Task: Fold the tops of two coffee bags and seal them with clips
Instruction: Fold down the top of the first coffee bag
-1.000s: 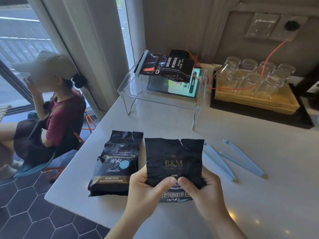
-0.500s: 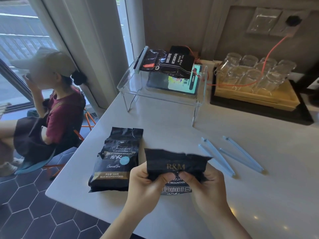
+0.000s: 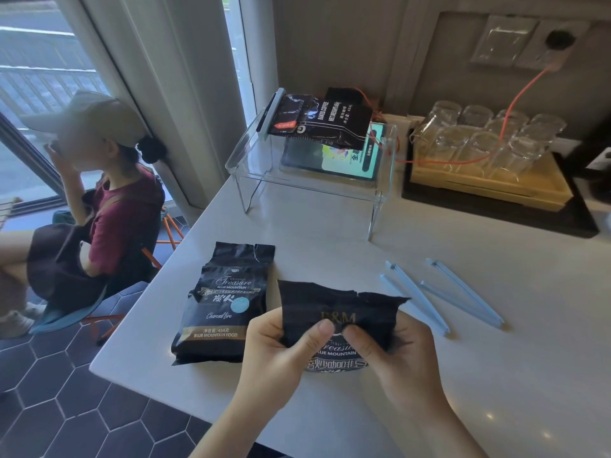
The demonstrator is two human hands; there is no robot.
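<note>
We have both hands on the nearer coffee bag [image 3: 337,312], which sits at the near edge of the white counter [image 3: 463,375]. Our left hand [image 3: 281,355] pinches its left side, thumb on the front, and our right hand [image 3: 396,361] pinches its right side the same way, the two thumbs almost meeting at the middle. The torn top flap is bent over toward us, so we judge the first fold to be under way but not yet pressed flat.

The second coffee bag [image 3: 224,302] lies flat just left of it, untouched, its top unfolded. The two pale blue clips [image 3: 439,292] lie open on the counter to the right, near the bag but apart from it. So nothing is sealed yet: one fold to finish, one bag to fold, two clips to fit.

On the bag we hold we read gold letters ending "&M", and below the flap "Treasure" in part and "BLUE MOUNTAIN". The left bag reads "ORIGINAL Treasure BLUE MOUNTAIN", "Charcoal fire", "454" and "BLUE MOUNTAIN FOOD", with Chinese characters. Farther off, a dark bag [image 3: 330,123] on the clear acrylic stand [image 3: 251,166] reads "BAKED COFFEE" and "NET WEIGHT".
</note>
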